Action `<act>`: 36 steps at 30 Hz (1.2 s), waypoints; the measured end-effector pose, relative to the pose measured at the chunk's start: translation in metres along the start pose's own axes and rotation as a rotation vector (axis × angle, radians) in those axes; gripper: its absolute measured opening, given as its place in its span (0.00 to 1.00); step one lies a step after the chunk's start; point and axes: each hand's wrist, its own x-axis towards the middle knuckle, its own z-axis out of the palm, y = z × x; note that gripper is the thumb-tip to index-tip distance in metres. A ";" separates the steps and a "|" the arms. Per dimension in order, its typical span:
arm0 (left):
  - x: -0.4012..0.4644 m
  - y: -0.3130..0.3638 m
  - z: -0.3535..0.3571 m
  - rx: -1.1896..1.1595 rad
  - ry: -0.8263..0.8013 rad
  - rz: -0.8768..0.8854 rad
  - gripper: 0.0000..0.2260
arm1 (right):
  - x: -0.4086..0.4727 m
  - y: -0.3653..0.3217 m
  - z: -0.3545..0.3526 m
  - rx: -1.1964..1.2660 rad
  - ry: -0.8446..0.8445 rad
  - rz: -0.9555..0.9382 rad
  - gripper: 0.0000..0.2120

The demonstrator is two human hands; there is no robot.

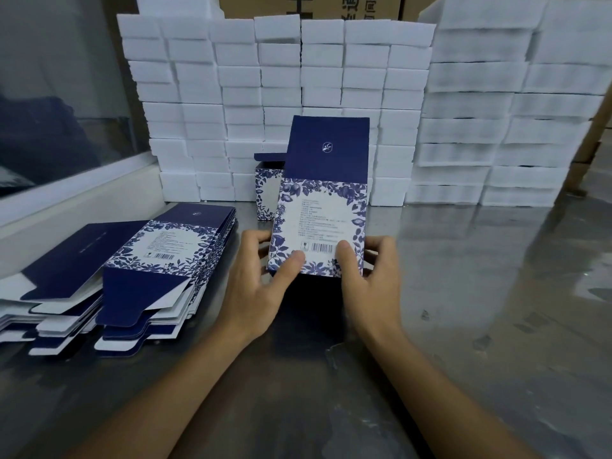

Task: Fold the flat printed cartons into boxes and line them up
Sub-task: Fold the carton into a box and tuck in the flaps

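- Stack of flat cartons [139,260]: lay at left of frame on the metal table [480,293].
- Left hand [261,286]: gripped the carton's lower left edge, thumb on its front.
- Carton [319,223]: held upright at centre, blue lid flap raised.
- Finished box [265,193]: stood just behind it.
- Right hand [367,273]: gripped the lower right edge.
- White foam blocks [463,127]: stacked across the back.

The carton [319,223] is showing a white panel wreathed in blue leaf print under a plain navy flap. The flat stack [132,266] is wearing the same navy and floral. White foam blocks [298,77] are backing a grey table [480,293].
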 end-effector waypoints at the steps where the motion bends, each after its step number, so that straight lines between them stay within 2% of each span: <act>1: 0.001 0.000 0.000 0.015 0.008 -0.003 0.16 | 0.001 0.001 0.000 -0.003 -0.005 0.007 0.13; 3: 0.003 -0.005 0.000 0.099 0.030 0.016 0.16 | 0.002 0.006 -0.002 -0.023 -0.020 0.028 0.12; 5: 0.005 -0.012 0.000 0.237 0.050 0.054 0.17 | 0.005 0.011 -0.003 -0.049 -0.043 0.059 0.16; 7: 0.007 -0.015 -0.001 0.324 0.057 0.091 0.14 | 0.007 0.014 -0.003 -0.067 -0.067 0.080 0.18; 10: 0.009 -0.014 -0.004 0.300 0.057 0.098 0.07 | 0.007 0.018 -0.003 -0.011 -0.081 0.099 0.12; 11: 0.009 -0.013 -0.005 0.283 0.065 0.089 0.08 | 0.007 0.018 -0.003 0.027 -0.080 0.106 0.09; 16: 0.006 -0.012 -0.007 0.217 0.092 -0.065 0.41 | 0.008 0.014 -0.002 0.115 -0.093 0.081 0.15; 18: 0.005 -0.012 -0.006 0.199 0.068 -0.105 0.47 | 0.009 0.013 -0.002 0.103 -0.134 0.056 0.17; 21: 0.002 -0.012 -0.002 0.150 0.010 -0.117 0.45 | 0.008 0.012 0.001 0.088 -0.207 0.087 0.25; 23: 0.001 -0.011 0.000 0.126 -0.026 -0.116 0.43 | 0.007 0.011 0.003 0.132 -0.248 0.054 0.27; 25: 0.002 -0.010 -0.001 0.086 -0.042 -0.108 0.38 | 0.004 0.008 0.005 0.174 -0.285 0.058 0.32; 27: 0.002 -0.008 -0.005 0.046 -0.046 -0.089 0.32 | 0.004 0.005 0.004 0.256 -0.290 0.157 0.39; 30: 0.004 -0.005 -0.011 0.067 -0.070 -0.088 0.28 | 0.007 0.004 0.001 0.281 -0.195 0.295 0.36; 32: 0.005 -0.002 -0.013 0.024 -0.168 -0.108 0.28 | 0.010 0.004 -0.003 0.231 -0.121 0.310 0.34; 36: 0.005 0.003 -0.017 -0.038 -0.336 -0.157 0.32 | 0.017 0.009 -0.008 0.174 0.027 0.315 0.38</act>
